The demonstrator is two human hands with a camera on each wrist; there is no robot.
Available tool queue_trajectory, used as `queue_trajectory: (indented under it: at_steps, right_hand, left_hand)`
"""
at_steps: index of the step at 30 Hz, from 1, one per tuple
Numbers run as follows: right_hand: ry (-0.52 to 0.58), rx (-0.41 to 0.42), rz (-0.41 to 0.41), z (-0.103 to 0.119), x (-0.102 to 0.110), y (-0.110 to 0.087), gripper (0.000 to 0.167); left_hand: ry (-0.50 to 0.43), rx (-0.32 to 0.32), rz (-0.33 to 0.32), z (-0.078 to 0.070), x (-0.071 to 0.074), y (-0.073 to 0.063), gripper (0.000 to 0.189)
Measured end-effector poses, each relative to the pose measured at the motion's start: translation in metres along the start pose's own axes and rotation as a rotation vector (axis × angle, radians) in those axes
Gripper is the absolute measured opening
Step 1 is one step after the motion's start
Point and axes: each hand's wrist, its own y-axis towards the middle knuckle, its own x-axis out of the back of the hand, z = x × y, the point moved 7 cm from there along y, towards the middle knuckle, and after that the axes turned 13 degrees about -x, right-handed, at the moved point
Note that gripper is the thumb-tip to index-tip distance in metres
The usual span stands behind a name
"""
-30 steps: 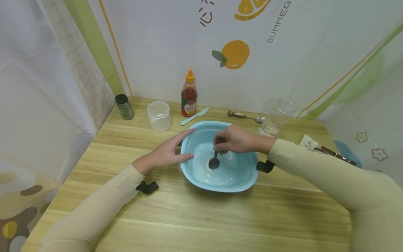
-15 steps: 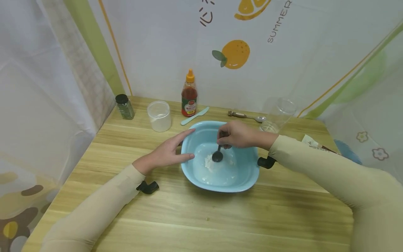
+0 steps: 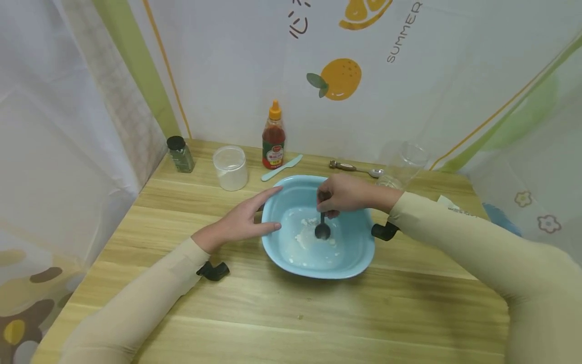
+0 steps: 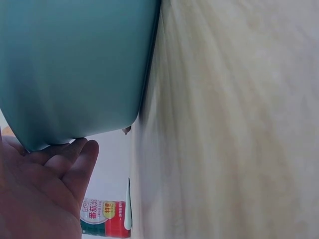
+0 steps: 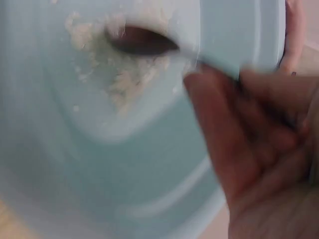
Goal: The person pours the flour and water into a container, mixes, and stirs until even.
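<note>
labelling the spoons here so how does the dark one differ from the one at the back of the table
The dark spoon is held by the right hand; the back spoon lies on the table.
The dark spoon points head-down inside the bowl, while the back spoon lies behind it.
The dark spoon's head is dark; the back spoon's is silvery, with a partly brown handle.
Both have a rounded head.

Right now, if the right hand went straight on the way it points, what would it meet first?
Likely the side of the blue basin that the left hand touches. The right hand, holding the spoon, points across toward it. Height is unclear; it might pass over and meet the left hand instead.
</note>
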Motion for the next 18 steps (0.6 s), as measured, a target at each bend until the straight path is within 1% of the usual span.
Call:
queue_trajectory:
  at_steps: [2,3,4,6,7,9,10,11,13,14,15,16,18]
  right_hand:
    - [0.009,0.044,0.071,0.003,-0.007,0.0,0.011]
    - [0.027,0.071,0.092,0.004,-0.01,0.002,0.011]
    - [0.042,0.09,0.092,0.006,-0.011,0.004,0.012]
    - [0.053,0.098,0.035,0.005,-0.007,0.007,0.012]
    - [0.048,0.079,0.001,0.003,-0.003,0.007,0.012]
    - [0.044,0.03,-0.029,-0.004,0.001,0.005,0.011]
    - [0.036,0.01,-0.024,-0.005,0.002,0.004,0.012]
    - [0.033,0.003,0.0,-0.005,0.001,0.003,0.011]
    - [0.042,0.015,0.077,0.0,-0.006,0.003,0.01]
    - [0.054,0.034,0.103,0.003,-0.009,0.004,0.01]
    - [0.064,0.053,0.11,0.006,-0.012,0.006,0.011]
    - [0.077,0.071,0.099,0.008,-0.012,0.008,0.012]
    - [0.089,0.071,0.034,0.006,-0.007,0.011,0.012]
  left_hand:
    - [-0.003,0.001,0.001,0.0,-0.002,0.001,0.092]
    - [-0.005,0.002,0.002,0.0,-0.004,0.001,0.092]
    - [-0.004,0.001,0.005,0.0,-0.004,0.002,0.092]
    - [-0.013,0.0,0.012,0.0,-0.004,0.002,0.092]
    - [-0.011,-0.001,0.016,0.0,-0.005,0.003,0.092]
    - [-0.011,-0.002,0.019,0.001,-0.004,0.004,0.092]
    - [-0.011,-0.001,0.018,0.001,-0.004,0.004,0.091]
    - [-0.012,-0.001,0.015,0.001,-0.004,0.004,0.091]
    - [-0.008,0.002,0.012,0.0,-0.003,0.003,0.091]
    - [-0.008,0.004,0.011,0.0,-0.003,0.002,0.091]
    - [-0.005,0.005,0.011,0.0,-0.002,0.002,0.091]
    - [-0.005,0.005,0.012,-0.001,-0.003,0.002,0.092]
    - [-0.002,0.006,0.011,0.0,-0.003,0.001,0.092]
